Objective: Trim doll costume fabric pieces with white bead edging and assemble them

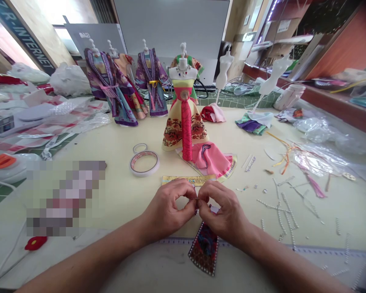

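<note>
My left hand (172,203) and my right hand (224,207) meet at the middle of the table, thumb and forefinger pinched on each. A thin dark thing runs between the fingertips, too small to name, with a few beads just below it. Under my right hand hangs or lies a dark patterned fabric piece (205,246) edged with pearl-like beads; its upper end is partly hidden. Behind the fingers lies a yellow strip (187,179) set with beads. Beyond it, a pink satin piece (212,158) lies by a doll dress form (183,114) in a cream and red gown.
Tape rolls (144,163) lie left of the gown. Several dressed doll forms (152,83) stand at the back, with a bare white form (224,69). Bead chains (288,209) and tassels (316,186) are scattered right. A glue gun (6,165) sits left; a ruler (256,245) runs along the front.
</note>
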The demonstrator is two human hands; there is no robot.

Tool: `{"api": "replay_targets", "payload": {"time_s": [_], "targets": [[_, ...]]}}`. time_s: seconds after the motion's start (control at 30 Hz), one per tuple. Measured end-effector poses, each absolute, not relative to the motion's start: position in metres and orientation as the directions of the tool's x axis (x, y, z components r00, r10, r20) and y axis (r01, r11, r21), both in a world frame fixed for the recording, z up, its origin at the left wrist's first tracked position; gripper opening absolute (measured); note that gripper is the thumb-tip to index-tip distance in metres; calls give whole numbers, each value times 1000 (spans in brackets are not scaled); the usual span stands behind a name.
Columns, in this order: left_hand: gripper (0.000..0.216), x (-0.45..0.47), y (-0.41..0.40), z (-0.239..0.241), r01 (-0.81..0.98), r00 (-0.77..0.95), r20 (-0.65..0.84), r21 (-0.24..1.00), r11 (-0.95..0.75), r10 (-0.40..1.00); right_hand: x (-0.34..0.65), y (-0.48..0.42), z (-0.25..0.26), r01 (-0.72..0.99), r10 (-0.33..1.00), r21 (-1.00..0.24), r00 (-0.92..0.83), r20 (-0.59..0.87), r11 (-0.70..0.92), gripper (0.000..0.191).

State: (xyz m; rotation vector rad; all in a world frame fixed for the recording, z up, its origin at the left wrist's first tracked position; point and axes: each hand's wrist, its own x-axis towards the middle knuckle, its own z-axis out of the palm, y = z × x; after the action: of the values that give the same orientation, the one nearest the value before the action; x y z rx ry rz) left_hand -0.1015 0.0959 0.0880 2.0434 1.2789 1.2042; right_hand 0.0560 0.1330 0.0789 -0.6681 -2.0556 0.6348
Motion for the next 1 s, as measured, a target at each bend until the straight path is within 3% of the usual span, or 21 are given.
{"api": "replay_targets", "payload": {"time_s": [0.27,0.57,1.0], "targets": [[7,-100,93,94,502,137,295,802,-323,946,56,132,81,232,702,-690,-461,543,685,16],[11,-101,93,96,502,149,371,770,-393,917,58,132,81,200,705,-722,-491,511,663,8],[13,-99,93,90,563,184,391,710,-423,902,55,133,84,225,682,-671,-469,560,706,16]]}}
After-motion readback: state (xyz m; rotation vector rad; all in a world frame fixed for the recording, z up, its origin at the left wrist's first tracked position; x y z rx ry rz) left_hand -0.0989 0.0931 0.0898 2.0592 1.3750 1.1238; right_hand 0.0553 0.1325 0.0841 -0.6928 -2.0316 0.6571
